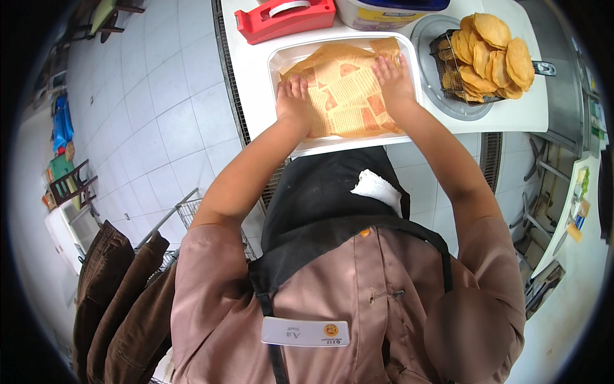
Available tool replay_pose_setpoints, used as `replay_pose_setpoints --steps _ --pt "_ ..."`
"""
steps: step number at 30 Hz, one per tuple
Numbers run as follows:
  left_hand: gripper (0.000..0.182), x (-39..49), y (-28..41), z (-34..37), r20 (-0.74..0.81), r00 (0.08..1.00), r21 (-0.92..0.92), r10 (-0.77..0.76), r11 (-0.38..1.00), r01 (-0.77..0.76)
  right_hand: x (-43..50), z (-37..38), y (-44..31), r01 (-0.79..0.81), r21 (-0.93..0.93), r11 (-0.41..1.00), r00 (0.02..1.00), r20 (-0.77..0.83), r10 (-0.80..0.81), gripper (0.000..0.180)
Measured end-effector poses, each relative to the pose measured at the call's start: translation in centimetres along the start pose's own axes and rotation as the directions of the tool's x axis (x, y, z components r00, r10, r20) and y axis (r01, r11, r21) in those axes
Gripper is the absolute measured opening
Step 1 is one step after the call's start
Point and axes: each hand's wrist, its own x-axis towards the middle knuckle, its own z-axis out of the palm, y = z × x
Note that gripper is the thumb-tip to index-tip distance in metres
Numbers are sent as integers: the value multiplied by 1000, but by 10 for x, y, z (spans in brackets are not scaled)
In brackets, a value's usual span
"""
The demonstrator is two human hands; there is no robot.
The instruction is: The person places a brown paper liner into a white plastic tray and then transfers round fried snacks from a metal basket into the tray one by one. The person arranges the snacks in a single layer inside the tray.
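Note:
Brown printed food-wrapping paper [348,96] lines a white plastic tray [352,145] on the table in front of me. Both of my hands rest on this paper inside the tray. My left hand [293,103] lies near the tray's left wall with its fingers pointing away from me. Along the right wall, my right hand [395,84] is spread flat, palm down. The paper reaches up the far wall and looks creased at its edges. Neither hand grips anything.
Right of the tray, a wire frying basket [448,72] heaped with golden fried rounds [484,57] sits on a round grey lid [427,43]. Its handle [544,68] points right. A red tape dispenser [288,19] and a blue-lidded tub [379,17] stand behind the tray on the white table [518,120].

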Motion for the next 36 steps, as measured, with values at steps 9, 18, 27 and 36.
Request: replay_pose_setpoints --steps 9,18,27,36 --pt "82 38 16 -11 -382 922 -312 -56 947 -72 17 -32 -27 179 641 746 973 -230 -36 91" --pt "133 42 -22 -13 -29 999 -475 -37 880 19 23 -16 1 31 612 791 999 -26 -19 136" --pt "97 27 -11 -5 -155 987 -96 -29 995 14 18 16 -2 -27 215 976 995 -86 47 98" --pt "67 -11 15 11 -105 994 207 27 978 -4 -14 12 -13 13 151 988 1000 14 -16 48"
